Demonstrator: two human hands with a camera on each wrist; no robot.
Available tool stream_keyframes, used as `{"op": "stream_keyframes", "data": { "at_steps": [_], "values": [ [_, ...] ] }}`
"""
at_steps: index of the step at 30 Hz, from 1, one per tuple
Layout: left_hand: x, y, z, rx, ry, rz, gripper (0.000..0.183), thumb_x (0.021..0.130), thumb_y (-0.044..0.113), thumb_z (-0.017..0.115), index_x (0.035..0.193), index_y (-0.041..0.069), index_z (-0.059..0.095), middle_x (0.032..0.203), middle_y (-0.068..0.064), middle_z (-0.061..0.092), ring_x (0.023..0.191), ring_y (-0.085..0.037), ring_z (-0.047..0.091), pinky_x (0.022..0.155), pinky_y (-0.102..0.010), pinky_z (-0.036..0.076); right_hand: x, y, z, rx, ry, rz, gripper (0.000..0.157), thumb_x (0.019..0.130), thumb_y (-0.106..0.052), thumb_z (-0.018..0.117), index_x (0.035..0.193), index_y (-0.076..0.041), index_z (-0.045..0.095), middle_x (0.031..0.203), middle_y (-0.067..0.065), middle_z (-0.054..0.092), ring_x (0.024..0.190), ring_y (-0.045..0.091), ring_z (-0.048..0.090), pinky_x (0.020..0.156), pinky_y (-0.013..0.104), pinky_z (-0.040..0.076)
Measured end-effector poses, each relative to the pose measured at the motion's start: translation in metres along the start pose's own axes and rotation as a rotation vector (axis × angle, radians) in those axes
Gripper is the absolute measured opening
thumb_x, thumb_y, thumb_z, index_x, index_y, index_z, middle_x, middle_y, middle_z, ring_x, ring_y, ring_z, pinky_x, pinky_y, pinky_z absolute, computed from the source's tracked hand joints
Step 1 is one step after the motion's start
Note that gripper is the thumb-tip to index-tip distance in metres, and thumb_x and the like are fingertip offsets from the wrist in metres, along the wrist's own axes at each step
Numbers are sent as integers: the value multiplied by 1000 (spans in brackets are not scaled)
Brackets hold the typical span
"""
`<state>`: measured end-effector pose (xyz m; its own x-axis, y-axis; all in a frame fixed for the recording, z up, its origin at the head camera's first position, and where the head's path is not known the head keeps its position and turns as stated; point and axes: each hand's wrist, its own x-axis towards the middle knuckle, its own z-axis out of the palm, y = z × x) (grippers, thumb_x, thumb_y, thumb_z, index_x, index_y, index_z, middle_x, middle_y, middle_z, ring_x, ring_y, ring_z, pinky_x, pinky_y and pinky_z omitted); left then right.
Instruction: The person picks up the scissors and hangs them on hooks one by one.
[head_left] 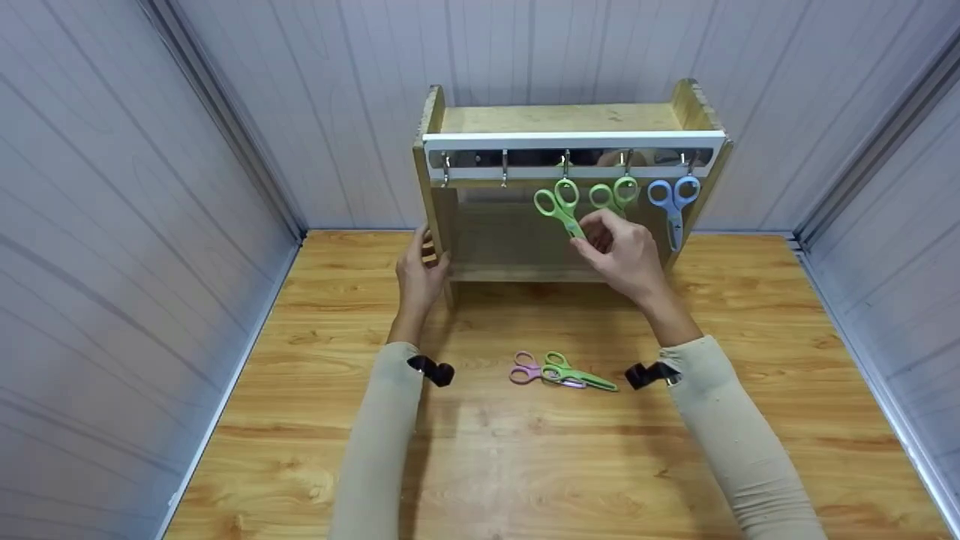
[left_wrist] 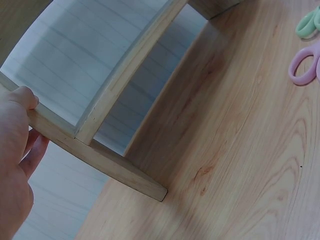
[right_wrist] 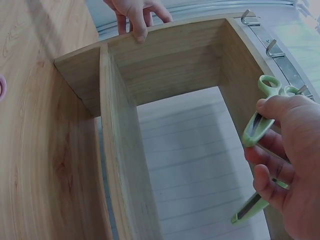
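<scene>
My right hand (head_left: 621, 251) pinches a pair of green scissors (right_wrist: 256, 131) by the blades, handles up. One finger loop is right at the tip of the middle hook (head_left: 566, 165) in the head view. My left hand (head_left: 421, 271) grips the left side panel of a wooden shelf (left_wrist: 107, 167), thumb on one face and fingers on the other. Other green scissors (head_left: 602, 196) hang from the hook just to the right, their blades partly hidden behind my right hand. Blue scissors (head_left: 674, 214) hang on the rightmost hook.
Two hooks on the left of the white-framed rail (head_left: 480, 140) carry nothing. Pink scissors (head_left: 526, 370) and another green pair (head_left: 589, 379) lie overlapping on the wooden table (head_left: 487, 465) before the shelf. Pale panel walls (head_left: 360, 90) stand behind and at both sides.
</scene>
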<state>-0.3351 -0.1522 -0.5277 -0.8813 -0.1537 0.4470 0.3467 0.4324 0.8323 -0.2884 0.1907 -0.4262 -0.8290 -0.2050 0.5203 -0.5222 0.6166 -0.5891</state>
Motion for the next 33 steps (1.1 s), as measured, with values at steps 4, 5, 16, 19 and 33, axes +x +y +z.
{"op": "stream_keyframes", "data": {
  "at_steps": [4,5,16,19,33],
  "values": [
    [1,0,0,2,-1,-2,59,102,0,73,159,2,59,142,-30,73,119,-48,80,99,-56,72,0,-1,1,-1,-21,13,25,100,-12,86,119,0,75,97,15,82,79,22,71,69,9,45],
    [1,0,0,4,1,-2,59,102,0,73,159,2,59,142,-30,73,119,-48,80,99,-56,72,0,-2,1,-1,-23,15,25,100,-12,86,119,0,75,97,16,82,80,22,71,69,10,45],
    [0,1,0,1,9,10,60,101,-1,73,159,3,59,140,-30,74,116,-47,81,98,-55,73,-1,-4,7,-14,-22,14,26,99,-13,86,119,-1,75,96,15,82,80,25,74,70,14,47],
    [0,1,0,-1,12,14,59,101,-1,74,158,3,61,140,-30,75,116,-47,81,97,-56,73,0,-4,7,-19,-19,14,27,99,-14,87,119,-1,75,95,15,82,79,26,75,70,16,48],
    [0,2,0,21,-7,-9,60,103,1,74,160,6,59,146,-28,73,122,-47,80,100,-56,72,3,-7,9,-14,-18,10,29,99,-15,86,122,-1,77,96,16,85,80,29,78,71,19,51]
  ]
}}
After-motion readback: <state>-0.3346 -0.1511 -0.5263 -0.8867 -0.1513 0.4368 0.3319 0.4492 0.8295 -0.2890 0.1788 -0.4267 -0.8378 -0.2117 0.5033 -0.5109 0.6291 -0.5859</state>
